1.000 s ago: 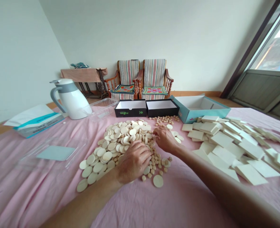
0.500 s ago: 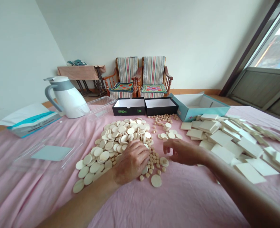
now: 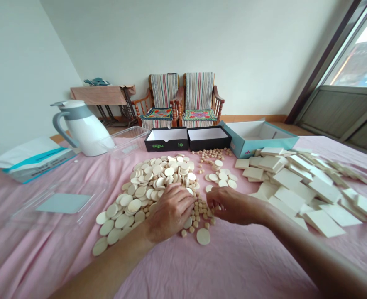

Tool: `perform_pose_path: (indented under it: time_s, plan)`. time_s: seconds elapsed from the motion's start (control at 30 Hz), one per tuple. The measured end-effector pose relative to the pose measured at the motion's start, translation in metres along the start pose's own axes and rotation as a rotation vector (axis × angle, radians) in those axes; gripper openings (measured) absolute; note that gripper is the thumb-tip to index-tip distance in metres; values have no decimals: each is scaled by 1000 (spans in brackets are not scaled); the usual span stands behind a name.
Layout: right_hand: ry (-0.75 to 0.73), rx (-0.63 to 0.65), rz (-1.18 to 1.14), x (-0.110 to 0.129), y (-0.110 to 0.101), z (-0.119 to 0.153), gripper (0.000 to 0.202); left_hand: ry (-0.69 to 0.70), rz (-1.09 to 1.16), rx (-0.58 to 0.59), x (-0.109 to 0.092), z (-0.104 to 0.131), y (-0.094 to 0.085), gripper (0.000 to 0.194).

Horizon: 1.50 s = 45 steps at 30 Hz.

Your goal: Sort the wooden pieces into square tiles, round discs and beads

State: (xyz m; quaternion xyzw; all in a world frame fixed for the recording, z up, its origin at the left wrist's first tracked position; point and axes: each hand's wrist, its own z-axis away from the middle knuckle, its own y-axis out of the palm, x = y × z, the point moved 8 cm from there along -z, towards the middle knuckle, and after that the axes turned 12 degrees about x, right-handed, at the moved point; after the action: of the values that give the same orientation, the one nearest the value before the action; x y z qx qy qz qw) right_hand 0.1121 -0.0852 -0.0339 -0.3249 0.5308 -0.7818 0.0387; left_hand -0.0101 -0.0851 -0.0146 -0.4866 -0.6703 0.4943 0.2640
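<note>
My left hand rests at the right edge of a heap of round wooden discs, its fingers bent down and held together. Whatever lies under its fingertips is hidden. Just right of it, small wooden cubes lie scattered on the cloth. My right hand is low over the right side of these cubes, fingers curled downward and closed. A pale bit shows beneath them, but I cannot make out what they grip. One loose disc lies flat nearer to me, between the hands.
Square wooden tiles are piled on the right. Two black boxes and a light-blue box stand behind the discs. To the left are a white jug, a clear plastic tray and a carton on the pink cloth.
My right hand has moved left and slightly down, over the spot where a disc with a cube on it lay. My left hand stays nearly in place. The view has shifted slightly.
</note>
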Motion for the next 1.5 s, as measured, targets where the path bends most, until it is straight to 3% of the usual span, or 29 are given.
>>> perform_pose_path:
  time_s: [0.13,0.23,0.3,0.43,0.53,0.63,0.73,0.8,0.87,0.97,1.1,1.23,1.5]
  plan:
    - [5,-4,27,-3,-2,-3,16,-3,5,-1,1,1,2,15]
    - [51,-81,93,-18,-26,-7,15,-8,12,2,1,1,3,14]
    - [157,-202,135,-41,-53,-11,14,-10,18,-3,2,1,3,15]
    - [508,-439,200,-103,-101,-17,9,1,13,-4,1,1,2,14]
    - [631,-502,202,-137,-114,-25,11,2,0,-4,1,1,1,13]
    - [652,-533,197,-150,-117,-31,19,7,-3,-6,1,1,1,13]
    - [632,-578,181,-140,-115,-29,25,9,-2,-1,1,1,1,13]
    - [529,-569,140,-119,-108,-28,23,11,-3,-2,1,2,1,14]
    - [363,-479,82,-90,-92,-29,18,7,-3,-14,2,2,0,16]
    - [143,-239,7,-44,-55,-29,14,-20,-2,-43,6,2,-3,16]
    - [49,-72,-9,-6,-16,-23,16,-52,-11,-65,9,3,-5,18]
    - [64,-105,-6,3,-3,-25,15,-55,-12,-46,9,3,-4,18]
    - [35,-94,-7,3,1,-30,25,-53,-10,-48,8,2,-5,18]
